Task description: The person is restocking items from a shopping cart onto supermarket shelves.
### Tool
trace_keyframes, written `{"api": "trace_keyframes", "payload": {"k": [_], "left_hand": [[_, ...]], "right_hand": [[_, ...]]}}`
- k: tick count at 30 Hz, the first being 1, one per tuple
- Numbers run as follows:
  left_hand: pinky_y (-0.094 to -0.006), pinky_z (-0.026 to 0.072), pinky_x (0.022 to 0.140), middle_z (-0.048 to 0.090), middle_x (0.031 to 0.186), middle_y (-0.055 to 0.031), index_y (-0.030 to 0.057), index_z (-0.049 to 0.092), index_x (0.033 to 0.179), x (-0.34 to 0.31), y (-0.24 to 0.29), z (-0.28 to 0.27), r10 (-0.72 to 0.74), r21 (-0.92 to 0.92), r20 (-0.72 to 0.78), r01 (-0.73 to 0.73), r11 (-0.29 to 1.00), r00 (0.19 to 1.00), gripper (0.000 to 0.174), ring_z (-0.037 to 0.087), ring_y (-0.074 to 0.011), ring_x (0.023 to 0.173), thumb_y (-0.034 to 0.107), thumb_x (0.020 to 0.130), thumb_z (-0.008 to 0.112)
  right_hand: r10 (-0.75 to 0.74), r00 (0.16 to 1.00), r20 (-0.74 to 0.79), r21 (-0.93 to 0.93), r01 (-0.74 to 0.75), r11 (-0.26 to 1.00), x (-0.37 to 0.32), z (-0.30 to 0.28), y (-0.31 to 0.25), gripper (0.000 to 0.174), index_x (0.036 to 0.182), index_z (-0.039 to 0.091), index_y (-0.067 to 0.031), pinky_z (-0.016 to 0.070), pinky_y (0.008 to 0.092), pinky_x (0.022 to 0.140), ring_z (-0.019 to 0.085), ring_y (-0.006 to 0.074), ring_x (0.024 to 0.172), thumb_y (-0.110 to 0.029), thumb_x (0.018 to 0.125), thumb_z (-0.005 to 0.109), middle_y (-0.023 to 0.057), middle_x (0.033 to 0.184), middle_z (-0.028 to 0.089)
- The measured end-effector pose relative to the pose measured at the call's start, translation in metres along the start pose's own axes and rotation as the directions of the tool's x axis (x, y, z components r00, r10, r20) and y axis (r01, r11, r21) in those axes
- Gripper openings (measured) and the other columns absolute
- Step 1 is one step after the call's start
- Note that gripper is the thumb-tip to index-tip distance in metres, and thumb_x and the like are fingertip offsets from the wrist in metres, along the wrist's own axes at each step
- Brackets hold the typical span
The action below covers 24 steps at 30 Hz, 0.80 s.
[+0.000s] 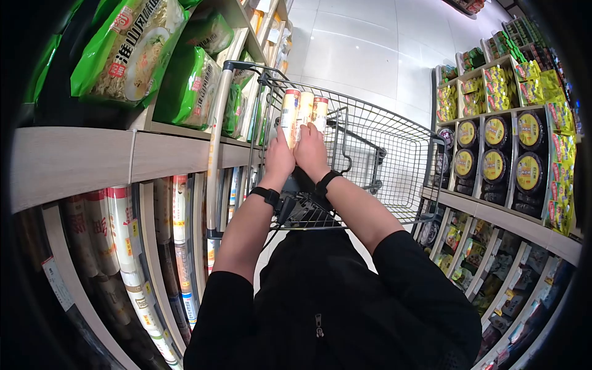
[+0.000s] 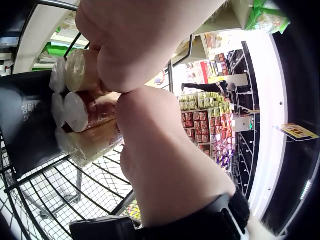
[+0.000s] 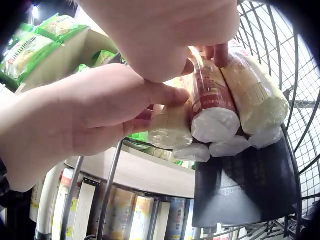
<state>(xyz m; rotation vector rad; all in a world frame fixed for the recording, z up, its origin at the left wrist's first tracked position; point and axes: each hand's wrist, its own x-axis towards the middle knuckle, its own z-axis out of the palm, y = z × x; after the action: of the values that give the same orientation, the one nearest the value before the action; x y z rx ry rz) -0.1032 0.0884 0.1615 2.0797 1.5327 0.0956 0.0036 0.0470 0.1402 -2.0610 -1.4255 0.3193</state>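
Observation:
Both hands grip a bundle of cylindrical noodle packs [image 1: 288, 114] over the near end of the shopping cart [image 1: 394, 117]. On the bundle's left side lies my left hand [image 1: 280, 158], its fingers bent round the outer pack [image 3: 171, 134]. My right hand [image 1: 312, 152] holds from above and the right, its fingertips on the middle pack [image 3: 212, 95] with the red label. Beside that is a cream pack [image 3: 257, 95] in clear film. More pale pack ends [image 3: 230, 146] show below these, close over a black panel [image 3: 245, 190] in the cart.
Left of the cart, a shelf [image 1: 74, 157] bears green noodle bags [image 1: 126, 55], with upright cylindrical packs [image 1: 126, 240] beneath. Tubs with yellow lids [image 1: 493, 165] and yellow packets [image 1: 561, 166] fill the right shelves. The cart's handle [image 1: 216, 148] runs along its left side. Pale floor tiles [image 1: 351, 37] lie beyond.

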Motion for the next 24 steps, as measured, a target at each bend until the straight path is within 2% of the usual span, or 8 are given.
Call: {"api": "trace_keyframes", "payload": {"k": [3, 5, 7, 9, 14, 16, 18, 24], "left_hand": [[-0.0543, 0.0519, 0.095, 0.063, 0.121, -0.0288, -0.0008, 0.025, 0.159, -0.005, 0.000, 0.000, -0.014, 0.003, 0.000, 0.014, 1.000, 1.000, 0.082, 0.063, -0.0476, 0.112, 0.023, 0.094, 0.070], [-0.0523, 0.0493, 0.103, 0.057, 0.138, -0.0292, -0.0017, 0.022, 0.161, -0.008, 0.003, -0.008, -0.029, -0.103, 0.062, 0.035, 0.994, 0.998, 0.083, 0.058, -0.0476, 0.124, 0.015, 0.094, 0.068], [-0.0513, 0.0474, 0.107, 0.052, 0.143, -0.0295, -0.0017, 0.022, 0.160, -0.009, -0.006, 0.002, 0.031, -0.106, -0.003, -0.031, 0.994, 1.000, 0.083, 0.056, -0.0472, 0.128, 0.012, 0.092, 0.067], [-0.0504, 0.0455, 0.110, 0.048, 0.148, -0.0297, -0.0017, 0.023, 0.160, -0.013, -0.012, 0.008, 0.090, -0.105, -0.067, -0.097, 0.990, 0.994, 0.083, 0.053, -0.0469, 0.131, 0.009, 0.091, 0.067], [-0.0485, 0.0422, 0.115, 0.037, 0.156, -0.0242, 0.0030, 0.026, 0.160, -0.033, -0.019, 0.008, 0.111, -0.026, 0.015, -0.111, 0.994, 0.994, 0.091, 0.043, -0.0447, 0.141, -0.001, 0.081, 0.071], [-0.0492, 0.0472, 0.110, 0.038, 0.155, -0.0228, 0.0032, 0.027, 0.159, -0.032, -0.021, -0.002, 0.161, 0.004, -0.010, -0.161, 0.987, 0.987, 0.084, 0.052, -0.0444, 0.134, -0.004, 0.085, 0.065], [-0.0497, 0.0539, 0.100, 0.042, 0.155, -0.0222, 0.0035, 0.030, 0.158, -0.029, -0.022, -0.013, 0.132, 0.096, 0.135, -0.145, 0.985, 0.982, 0.072, 0.062, -0.0434, 0.121, -0.005, 0.091, 0.056], [-0.0499, 0.0577, 0.091, 0.049, 0.151, -0.0217, 0.0023, 0.036, 0.154, -0.031, -0.037, 0.001, 0.231, 0.132, -0.015, -0.227, 0.965, 0.973, 0.059, 0.068, -0.0429, 0.112, -0.001, 0.096, 0.048]], "right_hand": [[0.013, 0.995, 0.102, -0.014, -0.012, 1.000, -0.004, -0.003, 0.001, 0.055, 0.128, 0.058, 0.0054, 0.0552, 0.0473, 0.098, 0.058, 0.0418, 0.123, -0.018, 0.081, 0.073, 0.0282, 0.141, 0.054], [0.011, 0.991, 0.132, -0.049, -0.004, 0.999, -0.002, -0.006, 0.003, 0.057, 0.128, 0.057, 0.0055, 0.0549, 0.0472, 0.099, 0.057, 0.0419, 0.125, -0.021, 0.080, 0.075, 0.0283, 0.142, 0.054], [0.006, 0.987, 0.162, -0.082, 0.007, 0.997, 0.002, -0.020, 0.000, 0.060, 0.129, 0.057, 0.0056, 0.0545, 0.0471, 0.100, 0.057, 0.0420, 0.127, -0.024, 0.080, 0.076, 0.0284, 0.142, 0.054], [-0.015, 0.930, 0.367, -0.071, 0.044, 0.997, 0.002, -0.046, -0.004, 0.060, 0.131, 0.056, 0.0039, 0.0539, 0.0483, 0.101, 0.057, 0.0418, 0.128, -0.026, 0.083, 0.076, 0.0278, 0.145, 0.052], [-0.060, 0.906, 0.420, -0.203, 0.158, 0.966, -0.026, -0.035, -0.002, 0.057, 0.135, 0.054, -0.0015, 0.0580, 0.0471, 0.094, 0.058, 0.0359, 0.128, -0.024, 0.087, 0.075, 0.0231, 0.152, 0.046], [-0.167, 0.926, 0.338, -0.210, 0.247, 0.946, -0.031, -0.038, 0.001, 0.054, 0.135, 0.053, -0.0014, 0.0601, 0.0440, 0.089, 0.059, 0.0334, 0.127, -0.022, 0.090, 0.073, 0.0215, 0.151, 0.047], [-0.191, 0.933, 0.306, -0.203, 0.260, 0.944, -0.035, -0.039, 0.002, 0.051, 0.135, 0.053, -0.0020, 0.0608, 0.0421, 0.088, 0.060, 0.0331, 0.126, -0.020, 0.091, 0.072, 0.0210, 0.150, 0.049], [-0.188, 0.933, 0.308, -0.174, 0.250, 0.953, -0.032, -0.034, 0.002, 0.049, 0.130, 0.055, -0.0036, 0.0604, 0.0412, 0.090, 0.062, 0.0342, 0.122, -0.019, 0.088, 0.074, 0.0207, 0.148, 0.052]]}}
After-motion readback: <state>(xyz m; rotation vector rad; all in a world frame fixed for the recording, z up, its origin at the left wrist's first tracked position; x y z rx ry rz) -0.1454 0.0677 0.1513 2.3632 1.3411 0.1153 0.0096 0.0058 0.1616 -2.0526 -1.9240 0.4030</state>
